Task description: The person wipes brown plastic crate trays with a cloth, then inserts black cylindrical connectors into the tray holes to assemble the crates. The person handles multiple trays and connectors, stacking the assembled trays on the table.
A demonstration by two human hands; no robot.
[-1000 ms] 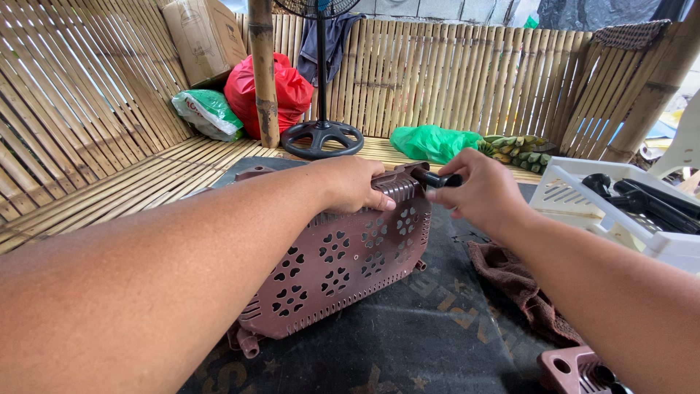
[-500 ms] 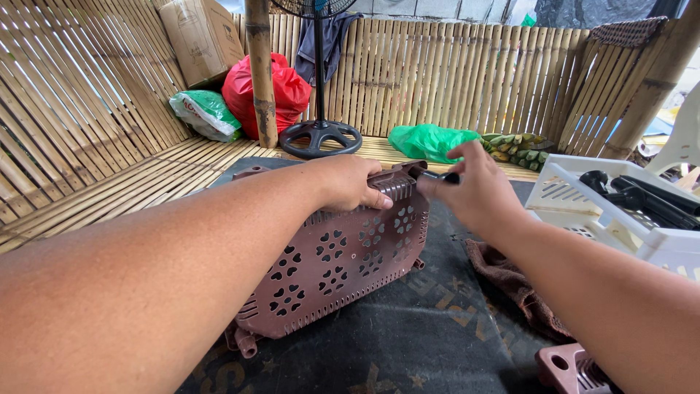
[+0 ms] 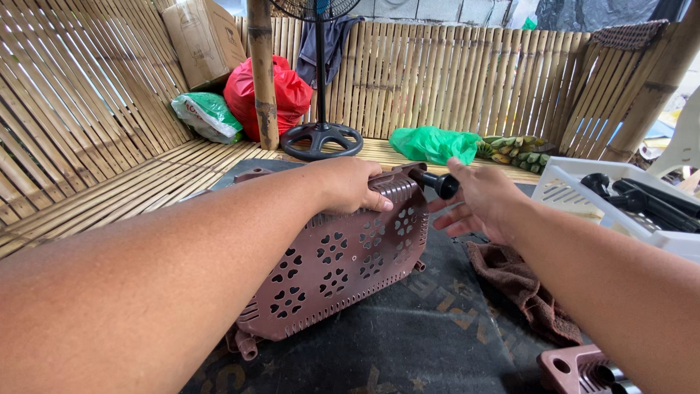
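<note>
Brown panel point(image 3: 343, 270) gripped by left hand point(image 3: 350, 184); right hand point(image 3: 477, 204) now opened, black knob point(image 3: 437, 184) released at 12 o'clock.

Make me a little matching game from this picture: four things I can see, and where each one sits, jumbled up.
Things:
1. brown perforated panel
2. black knob
3. green bag
4. white basket

Places:
A. far right, holding dark tools
B. under the left hand, standing on edge
C. at the right hand fingertips
D. by the bananas at the bamboo wall

Pairs: 1-B, 2-C, 3-D, 4-A
</note>
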